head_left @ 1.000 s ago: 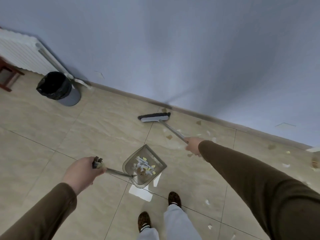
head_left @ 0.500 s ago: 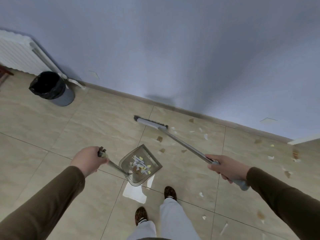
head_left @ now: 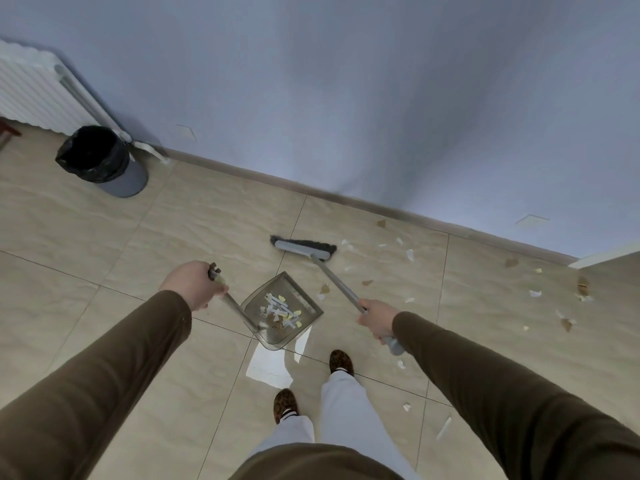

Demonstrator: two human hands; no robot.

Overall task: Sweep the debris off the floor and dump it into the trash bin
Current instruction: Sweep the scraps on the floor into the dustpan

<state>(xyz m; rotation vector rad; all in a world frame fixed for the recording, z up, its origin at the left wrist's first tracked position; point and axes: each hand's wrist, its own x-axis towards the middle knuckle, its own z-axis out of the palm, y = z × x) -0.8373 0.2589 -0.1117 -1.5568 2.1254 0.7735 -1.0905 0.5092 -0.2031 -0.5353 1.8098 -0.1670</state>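
At frame centre, both hands grip tools.
Left hand (head_left: 194, 284) curls round dustpan (head_left: 282, 311) handle; right hand (head_left: 377, 320) clasps broom (head_left: 332, 275) handle.

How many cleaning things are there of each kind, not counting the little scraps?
Grey long-handled broom, gripped by the right hand: 1
Clear grey plastic dustpan, held by the left hand: 1
Grey round trash bin with black bag: 1
Total: 3

Radiator (head_left: 31, 91) cropped at left edge
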